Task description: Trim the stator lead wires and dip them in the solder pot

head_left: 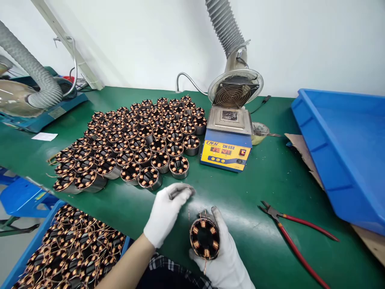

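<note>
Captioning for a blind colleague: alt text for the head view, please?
A gloved right hand holds a copper-wound ring at a green workbench, the gloved left hand nearby. Many similar rings stand beyond, left of a yellow-fronted device; pliers lie at right.

Rows of stators stand on the desk, left of the solder pot — a duct behind it. Pliers lie before it, rightward — left of a tray. More stators fill a crate beside the desk's near left edge.

Right hand partly behind stator
</note>
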`<state>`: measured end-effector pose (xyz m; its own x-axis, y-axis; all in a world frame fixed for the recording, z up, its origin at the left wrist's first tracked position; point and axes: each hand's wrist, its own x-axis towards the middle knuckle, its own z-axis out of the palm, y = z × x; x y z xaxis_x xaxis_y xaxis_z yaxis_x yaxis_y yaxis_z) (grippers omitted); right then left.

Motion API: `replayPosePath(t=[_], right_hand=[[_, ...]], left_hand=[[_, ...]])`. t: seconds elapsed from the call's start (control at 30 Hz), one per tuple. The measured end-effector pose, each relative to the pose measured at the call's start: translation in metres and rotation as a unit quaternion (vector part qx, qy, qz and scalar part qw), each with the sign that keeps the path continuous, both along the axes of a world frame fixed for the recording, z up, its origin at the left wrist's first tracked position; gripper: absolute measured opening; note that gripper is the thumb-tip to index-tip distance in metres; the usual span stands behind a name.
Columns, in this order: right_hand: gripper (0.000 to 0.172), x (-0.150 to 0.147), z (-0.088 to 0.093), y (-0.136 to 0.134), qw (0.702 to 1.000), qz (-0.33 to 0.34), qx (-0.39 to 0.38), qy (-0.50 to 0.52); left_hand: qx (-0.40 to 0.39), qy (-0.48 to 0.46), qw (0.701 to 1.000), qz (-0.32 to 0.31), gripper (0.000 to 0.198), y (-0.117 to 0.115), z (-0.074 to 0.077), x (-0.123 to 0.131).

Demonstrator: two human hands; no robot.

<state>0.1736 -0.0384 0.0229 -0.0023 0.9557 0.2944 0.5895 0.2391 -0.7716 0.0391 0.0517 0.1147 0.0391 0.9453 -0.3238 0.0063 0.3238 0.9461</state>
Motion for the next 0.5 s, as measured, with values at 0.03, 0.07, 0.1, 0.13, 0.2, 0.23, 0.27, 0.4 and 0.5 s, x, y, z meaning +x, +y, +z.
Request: replayPosePath(t=[0.03, 0.07, 0.1, 0.13, 0.2, 0.23, 0.27, 0.4, 0.5], right_hand=[[0.095, 0.0, -0.002, 0.0, 1.0, -0.003, 0.001, 0.005], [0.094, 0.0, -0.004, -0.001, 1.0, -0.007, -0.001, 0.011], [0.093, 0.001, -0.006, -0.001, 1.0, -0.011, -0.002, 0.017], [0.093, 0.001, -0.009, -0.002, 1.0, -0.015, -0.003, 0.021], [0.091, 0.002, -0.015, -0.004, 1.0, -0.017, 0.009, 0.018], [0.089, 0.002, -0.017, -0.005, 1.0, -0.022, 0.02, 0.009], [0.085, 0.001, -0.019, -0.006, 0.999, -0.03, 0.03, -0.001], [0.067, -0.003, -0.015, -0.004, 0.994, -0.072, -0.041, 0.071], [0.061, 0.009, 0.001, 0.01, 0.977, -0.027, -0.131, 0.168]], left_hand=[[0.008, -0.001, 1.0, 0.008, 0.022, 0.0, 0.001, -0.003], [0.011, 0.005, 1.0, -0.005, 0.025, 0.0, 0.001, -0.007], [0.011, 0.017, 0.999, -0.032, 0.026, -0.002, 0.0, -0.01], [0.012, 0.033, 0.997, -0.061, 0.027, -0.004, -0.002, -0.014], [0.019, 0.082, 0.991, -0.1, 0.027, -0.012, -0.009, -0.022], [0.028, 0.12, 0.987, -0.108, 0.027, -0.017, -0.014, -0.025], [0.044, 0.165, 0.979, -0.113, 0.027, -0.024, -0.021, -0.029], [0.23, 0.392, 0.884, -0.111, 0.02, -0.049, -0.046, -0.04], [0.448, 0.479, 0.746, -0.118, 0.02, -0.054, -0.061, -0.044]])
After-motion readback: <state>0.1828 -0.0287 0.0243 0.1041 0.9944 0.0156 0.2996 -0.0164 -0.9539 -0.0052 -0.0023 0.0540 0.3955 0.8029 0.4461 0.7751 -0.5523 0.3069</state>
